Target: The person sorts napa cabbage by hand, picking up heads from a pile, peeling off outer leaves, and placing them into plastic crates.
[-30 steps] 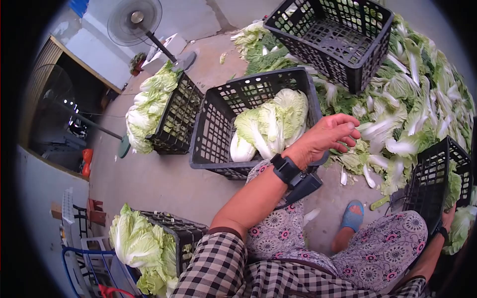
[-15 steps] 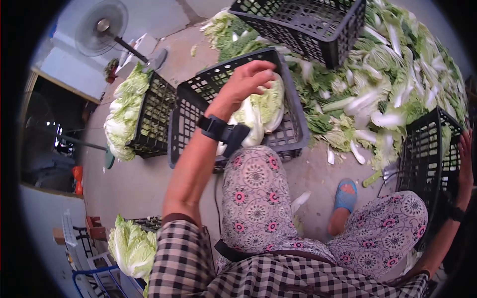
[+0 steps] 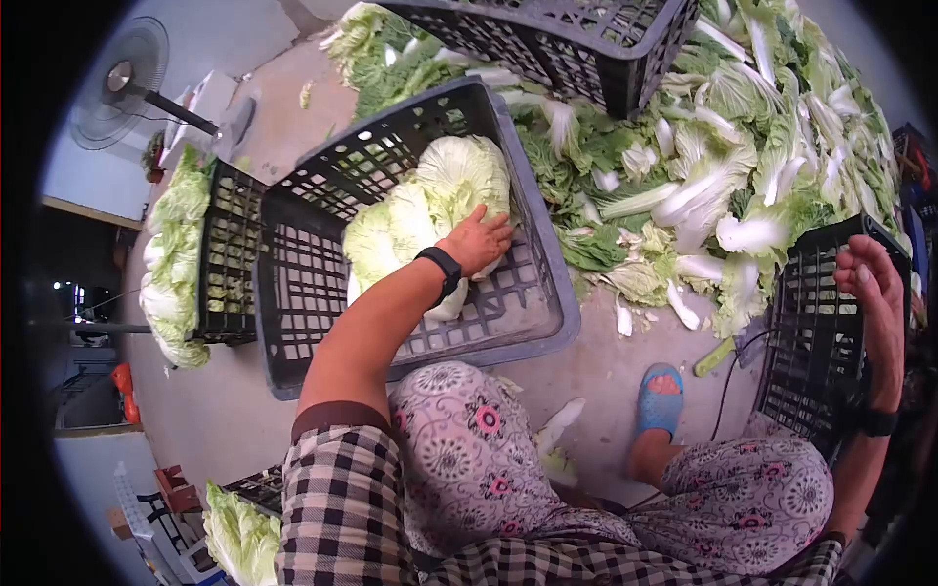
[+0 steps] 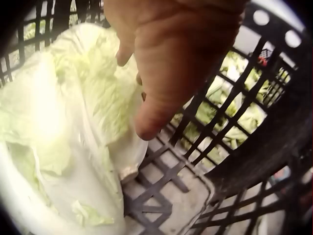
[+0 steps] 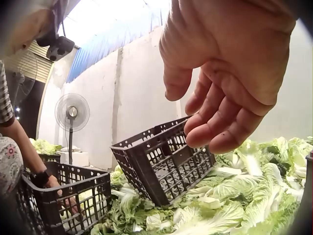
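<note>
My left hand (image 3: 476,241) reaches into a black plastic crate (image 3: 552,337) in front of my knee. Its fingers lie along the right side of the napa cabbages (image 3: 386,234) grouped there, white stems toward me. Seen from the left wrist, the thumb (image 4: 151,120) points down beside a cabbage (image 4: 73,107), and the other fingers are mostly hidden behind the hand. Up at the right, my right hand (image 3: 874,278) hovers above another black crate (image 3: 811,332). Nothing is in it; the right wrist view shows its fingers (image 5: 222,129) loosely bent.
Loose cabbage leaves (image 3: 703,166) form a big heap behind and to the right, with a tilted black crate (image 3: 616,68) on it. A cabbage-filled crate (image 3: 230,264) stands at left, near a fan (image 3: 122,78). A green-handled tool (image 3: 716,356) lies on the floor by my slipper (image 3: 660,400).
My left hand has swung left and down into the crate onto the cabbages. The right hand has risen from inside the right crate to above it. The head view has shifted.
</note>
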A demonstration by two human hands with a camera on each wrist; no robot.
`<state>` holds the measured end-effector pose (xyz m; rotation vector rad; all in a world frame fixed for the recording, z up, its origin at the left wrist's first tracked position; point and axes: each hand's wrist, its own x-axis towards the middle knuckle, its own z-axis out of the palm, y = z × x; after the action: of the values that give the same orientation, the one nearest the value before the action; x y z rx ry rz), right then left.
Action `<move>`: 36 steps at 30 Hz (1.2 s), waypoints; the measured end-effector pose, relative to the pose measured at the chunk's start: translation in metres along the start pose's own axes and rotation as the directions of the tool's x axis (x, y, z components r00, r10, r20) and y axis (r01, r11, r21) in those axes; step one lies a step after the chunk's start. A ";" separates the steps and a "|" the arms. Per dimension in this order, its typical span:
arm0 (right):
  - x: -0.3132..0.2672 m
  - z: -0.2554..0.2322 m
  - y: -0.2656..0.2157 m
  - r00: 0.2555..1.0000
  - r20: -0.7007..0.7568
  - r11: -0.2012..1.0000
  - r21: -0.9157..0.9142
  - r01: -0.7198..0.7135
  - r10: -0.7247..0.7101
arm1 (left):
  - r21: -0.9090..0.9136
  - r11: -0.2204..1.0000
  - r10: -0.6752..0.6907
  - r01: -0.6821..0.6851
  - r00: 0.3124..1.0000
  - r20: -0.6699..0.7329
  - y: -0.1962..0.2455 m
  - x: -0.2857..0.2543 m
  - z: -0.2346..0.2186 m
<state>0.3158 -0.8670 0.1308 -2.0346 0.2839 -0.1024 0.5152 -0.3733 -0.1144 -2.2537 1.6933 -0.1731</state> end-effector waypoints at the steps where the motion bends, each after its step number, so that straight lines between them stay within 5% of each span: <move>1: 0.001 0.003 0.002 1.000 0.015 1.000 -0.003 -0.021 0.022 | 0.028 1.000 0.013 -0.011 0.999 -0.046 0.000 0.001 0.012; 2: 0.003 0.005 0.005 0.999 0.013 0.999 -0.005 -0.045 0.045 | 0.059 0.998 0.025 -0.020 0.996 -0.089 0.003 0.001 0.022; 5: 0.009 0.013 0.013 0.996 0.041 0.997 0.004 -0.081 0.081 | 0.109 0.991 -0.110 0.072 0.905 0.410 0.013 0.023 -0.010; 6: 0.011 0.017 0.014 0.994 0.066 0.997 0.009 -0.082 0.082 | 0.307 0.951 -0.130 -0.029 0.866 0.483 0.019 0.026 -0.015; 9: 0.011 0.025 0.012 0.988 0.125 0.995 0.034 -0.095 0.090 | 0.313 0.937 -0.007 -0.155 0.888 0.460 0.018 0.026 -0.035; 12: 0.009 0.030 0.014 0.984 0.147 0.994 0.037 -0.107 0.100 | 0.189 0.979 0.003 -0.082 0.923 0.384 0.017 0.014 -0.015; 20: -0.010 0.025 0.023 0.980 0.145 0.986 0.078 -0.150 0.137 | 0.179 0.984 -0.076 -0.013 0.874 0.479 0.006 0.001 -0.036; 23: -0.012 0.027 0.016 0.981 0.140 0.986 0.082 -0.146 0.134 | 0.061 0.984 -0.178 0.167 0.939 0.294 0.000 -0.019 -0.050; 26: -0.016 0.032 0.003 0.981 0.156 0.988 0.087 -0.130 0.115 | -0.101 0.918 -0.377 0.383 0.923 0.079 -0.013 -0.039 -0.096; 28: -0.016 0.035 -0.006 0.981 0.173 0.991 0.079 -0.106 0.091 | -0.343 0.756 -0.591 0.558 0.807 0.009 -0.024 -0.051 -0.130; 31: -0.016 0.039 -0.022 0.980 0.191 0.995 0.076 -0.068 0.053 | -0.666 0.407 -0.872 0.626 0.483 -0.078 -0.042 -0.072 -0.151; 33: -0.020 0.044 -0.038 0.978 0.209 0.997 0.063 -0.037 0.023 | -0.987 0.045 -0.974 0.153 0.227 -0.009 -0.043 -0.086 -0.161; 35: -0.022 0.047 -0.048 0.974 0.224 0.999 0.043 0.022 -0.031 | -0.981 -0.061 -0.990 -0.182 0.140 0.036 -0.042 -0.099 -0.181; 36: -0.022 0.046 -0.053 0.972 0.229 0.998 -0.013 0.060 -0.055 | -0.947 -0.053 -0.988 -0.316 0.152 0.004 -0.041 -0.102 -0.192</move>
<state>0.3117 -0.7984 0.1570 -2.0520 0.0816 0.0990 0.4684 -0.3003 0.0893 -4.7002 0.6040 -1.0108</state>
